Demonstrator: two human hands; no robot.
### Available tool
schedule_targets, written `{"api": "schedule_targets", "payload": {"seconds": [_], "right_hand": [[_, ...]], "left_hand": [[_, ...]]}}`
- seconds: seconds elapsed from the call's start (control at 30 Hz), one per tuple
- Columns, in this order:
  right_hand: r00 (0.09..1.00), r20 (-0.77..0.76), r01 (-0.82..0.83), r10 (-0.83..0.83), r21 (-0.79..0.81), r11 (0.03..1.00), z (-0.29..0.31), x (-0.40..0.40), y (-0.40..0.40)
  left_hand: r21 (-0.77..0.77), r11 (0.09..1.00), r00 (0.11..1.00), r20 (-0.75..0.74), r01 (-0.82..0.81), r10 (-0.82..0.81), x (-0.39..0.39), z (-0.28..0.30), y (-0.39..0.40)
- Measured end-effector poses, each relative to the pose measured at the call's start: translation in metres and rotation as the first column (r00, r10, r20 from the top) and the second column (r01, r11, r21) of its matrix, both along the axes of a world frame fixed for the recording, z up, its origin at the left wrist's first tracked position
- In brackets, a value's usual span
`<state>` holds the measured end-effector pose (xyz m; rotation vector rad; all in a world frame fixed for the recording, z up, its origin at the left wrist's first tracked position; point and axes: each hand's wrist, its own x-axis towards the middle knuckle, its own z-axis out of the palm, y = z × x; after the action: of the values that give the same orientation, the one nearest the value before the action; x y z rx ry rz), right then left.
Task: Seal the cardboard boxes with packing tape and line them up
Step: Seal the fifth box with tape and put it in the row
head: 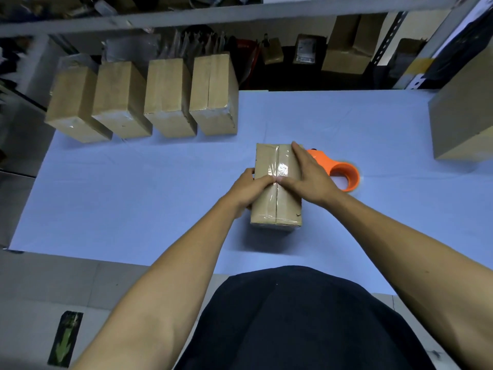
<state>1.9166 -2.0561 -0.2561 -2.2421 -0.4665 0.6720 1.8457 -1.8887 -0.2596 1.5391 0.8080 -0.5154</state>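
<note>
Left grip [246, 186] clasped round the left edge of the cardboard box [277, 185], thumb pressed on the taped top seam, fingers wrapped over the side. Right grip [306, 180] laid flat across the right half of the box top, fingers extended toward the far edge, thumb pressed to the seam tip to tip with the left thumb — not curled round anything. Box positioned near the middle of the blue surface [133, 196], long axis running away from the body, clear packing tape [281, 168] glossy along the centre seam and folded over the near end. Orange tape dispenser [338, 173] lying on the surface just beside the box on its right, partly hidden behind the right wrist. Row of four sealed boxes [165, 100] lined up side by side along the far left edge of the surface, small gaps between neighbours, tape visible on the near faces. Larger cardboard box [461, 121] standing at the far right edge, well apart from the work — cut off by the frame. Shelving [186, 20] behind the surface loaded with further cartons and packets, details too dark to resolve. Dark garment [293, 316] filling the lower centre of the view.
</note>
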Motion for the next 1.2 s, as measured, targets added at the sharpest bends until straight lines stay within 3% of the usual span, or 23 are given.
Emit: {"api": "schedule_targets", "payload": {"seconds": [0.13,0.27,0.33,0.4,0.47,0.57,0.67,0.73,0.87,1.03,1.2], "right_hand": [[0.999,-0.047,-0.009,0.01,0.014,1.0,-0.002,0.01,-0.006],[0.993,-0.104,-0.05,0.055,0.049,0.998,-0.003,0.005,-0.006],[0.979,-0.2,0.06,-0.028,0.154,0.986,-0.007,0.003,-0.009],[0.947,-0.224,0.275,-0.23,0.195,0.941,-0.009,0.005,-0.015],[0.93,-0.064,0.366,-0.361,0.1,0.925,-0.013,0.012,-0.024],[0.945,0.164,0.309,-0.282,-0.172,0.935,-0.027,0.024,-0.039],[0.974,0.149,0.216,-0.173,-0.358,0.908,-0.04,0.023,-0.047],[0.986,0.098,0.163,-0.136,-0.364,0.917,-0.046,0.016,-0.047],[0.988,0.141,0.121,-0.065,-0.431,0.894,-0.054,0.013,-0.045],[0.981,0.16,0.161,-0.11,-0.356,0.92,-0.044,0.025,-0.044],[0.927,0.146,0.369,-0.347,-0.178,0.912,-0.018,0.042,-0.047]], "left_hand": [[-0.001,1.0,0.998,-0.053,-0.016,0.016,0.012,0.003,0.004],[0.115,0.976,0.969,0.185,-0.187,0.164,0.028,-0.01,-0.005],[0.187,0.967,0.964,0.231,-0.175,0.13,0.029,-0.019,-0.01],[0.219,0.954,0.954,0.265,-0.204,0.143,0.027,-0.024,-0.011],[0.244,0.945,0.946,0.292,-0.217,0.142,0.025,-0.029,-0.009],[0.25,0.946,0.94,0.319,-0.206,0.12,0.024,-0.034,-0.005],[0.245,0.948,0.937,0.331,-0.201,0.113,0.023,-0.037,-0.003],[0.259,0.945,0.938,0.328,-0.199,0.108,0.023,-0.038,-0.002],[0.295,0.926,0.939,0.313,-0.236,0.14,0.024,-0.037,-0.005],[0.31,0.911,0.932,0.319,-0.272,0.17,0.028,-0.033,-0.011],[0.313,0.92,0.942,0.305,-0.236,0.138,0.026,-0.028,-0.009]]}}
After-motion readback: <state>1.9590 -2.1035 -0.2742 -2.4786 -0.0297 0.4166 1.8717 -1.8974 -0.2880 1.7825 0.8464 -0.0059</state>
